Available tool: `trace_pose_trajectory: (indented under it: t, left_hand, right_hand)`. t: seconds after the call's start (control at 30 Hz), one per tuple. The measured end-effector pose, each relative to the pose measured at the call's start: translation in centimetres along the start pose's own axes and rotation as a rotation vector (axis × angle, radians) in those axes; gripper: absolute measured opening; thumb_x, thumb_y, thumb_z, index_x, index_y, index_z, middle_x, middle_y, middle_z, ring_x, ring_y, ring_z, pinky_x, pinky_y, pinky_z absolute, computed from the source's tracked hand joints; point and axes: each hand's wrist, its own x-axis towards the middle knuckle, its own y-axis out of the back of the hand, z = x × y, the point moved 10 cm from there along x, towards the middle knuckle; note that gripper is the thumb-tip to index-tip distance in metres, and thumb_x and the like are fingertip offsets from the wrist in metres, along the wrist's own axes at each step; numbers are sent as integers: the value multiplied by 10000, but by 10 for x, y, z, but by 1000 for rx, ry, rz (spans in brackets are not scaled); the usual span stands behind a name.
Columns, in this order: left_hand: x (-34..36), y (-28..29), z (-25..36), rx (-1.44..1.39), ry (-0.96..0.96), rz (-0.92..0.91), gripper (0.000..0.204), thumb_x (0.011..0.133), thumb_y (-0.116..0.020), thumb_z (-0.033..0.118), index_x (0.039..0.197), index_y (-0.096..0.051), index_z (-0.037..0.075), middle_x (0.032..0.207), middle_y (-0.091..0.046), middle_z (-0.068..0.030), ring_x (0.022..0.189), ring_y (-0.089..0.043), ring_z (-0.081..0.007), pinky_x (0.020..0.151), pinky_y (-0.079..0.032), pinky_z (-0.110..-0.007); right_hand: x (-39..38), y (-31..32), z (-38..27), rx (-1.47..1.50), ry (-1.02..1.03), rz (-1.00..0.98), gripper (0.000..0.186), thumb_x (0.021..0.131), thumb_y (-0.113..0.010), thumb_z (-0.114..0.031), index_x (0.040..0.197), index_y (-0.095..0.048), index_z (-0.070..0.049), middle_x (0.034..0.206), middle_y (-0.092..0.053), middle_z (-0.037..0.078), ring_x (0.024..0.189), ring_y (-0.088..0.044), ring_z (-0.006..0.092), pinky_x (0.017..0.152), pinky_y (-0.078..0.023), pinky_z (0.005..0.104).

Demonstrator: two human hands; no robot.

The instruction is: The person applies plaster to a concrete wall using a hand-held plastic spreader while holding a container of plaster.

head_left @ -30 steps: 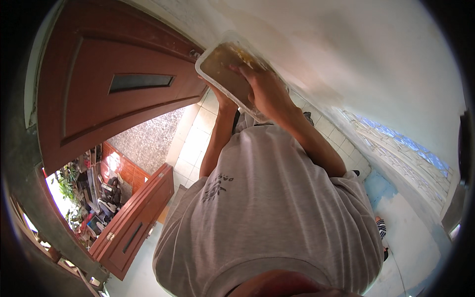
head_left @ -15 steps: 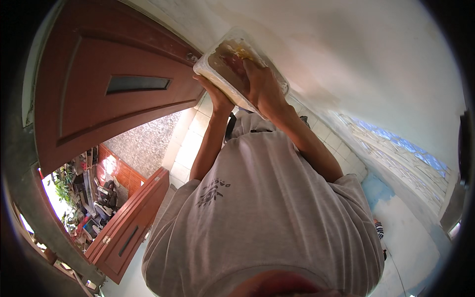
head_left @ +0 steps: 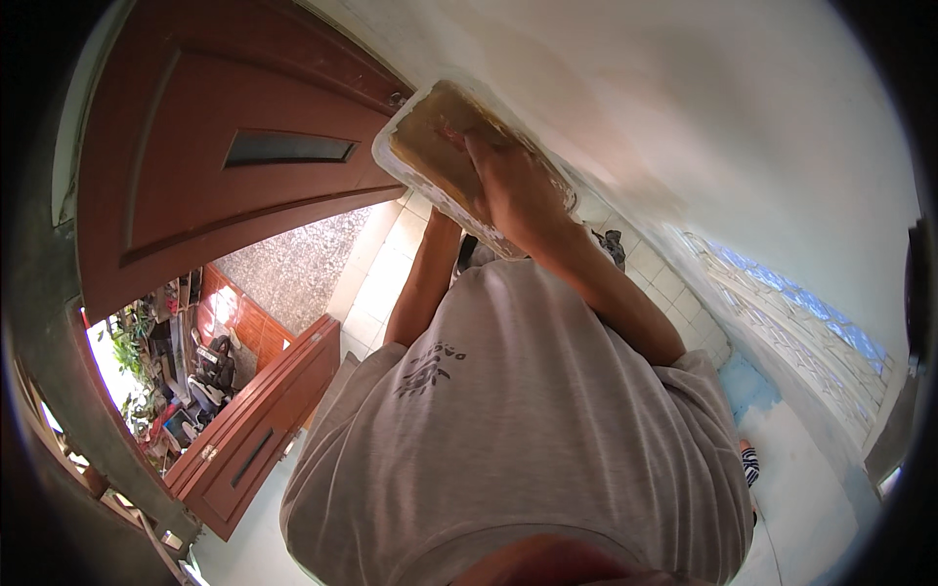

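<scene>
A pale translucent plastic tub (head_left: 401,148) with brownish contents and yellow, whitish smears is raised tilted in front of me, near the door and wall. My left hand (head_left: 440,217) is beneath it at the near left side, holding it up; its fingers are hidden by the tub. My right hand (head_left: 503,181) reaches over the tub with bent fingers inside it; what they grip, if anything, is hidden. My grey T-shirt fills the lower middle.
A brown door (head_left: 166,176) stands at the left; beyond the opening are plants and clutter. A second door leaf (head_left: 244,430) is lower left. A white wall (head_left: 723,117) with a grille (head_left: 791,313) is on the right, above tiled floor (head_left: 664,283).
The tub rose slightly, then came down and now covers the fingers of my left hand, which showed at its side. My right fingers have shifted inside it.
</scene>
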Motion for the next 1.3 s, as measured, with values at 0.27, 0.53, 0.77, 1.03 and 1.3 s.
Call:
trace_pose_trajectory:
  t: [0.27,0.53,0.77,1.03,1.3]
  left_hand:
    - [1,10,17,64,-16,5,890,969,-213,793,1545,-364,131,1506,-473,-96,1377,-470,-281,1146,-416,-450]
    - [8,10,26,123,-16,-5,883,972,-232,788,1549,-363,133,1510,-473,-94,1374,-475,-282,1141,-422,-450]
    - [8,15,30,130,-7,-3,876,974,-248,783,1552,-362,134,1513,-474,-92,1371,-480,-282,1137,-428,-450]
    - [11,26,34,134,-38,7,870,976,-267,777,1556,-360,136,1516,-474,-90,1368,-485,-283,1132,-434,-451]
    - [-4,51,43,178,-141,69,864,979,-286,772,1559,-359,137,1519,-475,-89,1364,-490,-283,1127,-440,-451]
  right_hand:
    - [-1,-15,4,174,50,-5,321,841,-574,67,1158,-555,20,928,-707,261,854,-676,473,733,-541,519]
    - [-2,-14,17,276,-29,142,271,898,-570,30,1168,-585,25,965,-723,243,880,-705,424,770,-549,485]
    - [-11,-4,13,259,-17,195,236,935,-611,-28,1162,-580,29,952,-719,228,894,-692,437,753,-540,470]
    - [-9,55,5,351,-63,175,152,1006,-586,-97,1091,-577,28,854,-722,161,753,-707,337,668,-510,363]
    - [6,72,65,1390,-282,192,296,994,-663,-158,1247,-594,-20,1149,-682,34,1010,-694,161,867,-615,354]
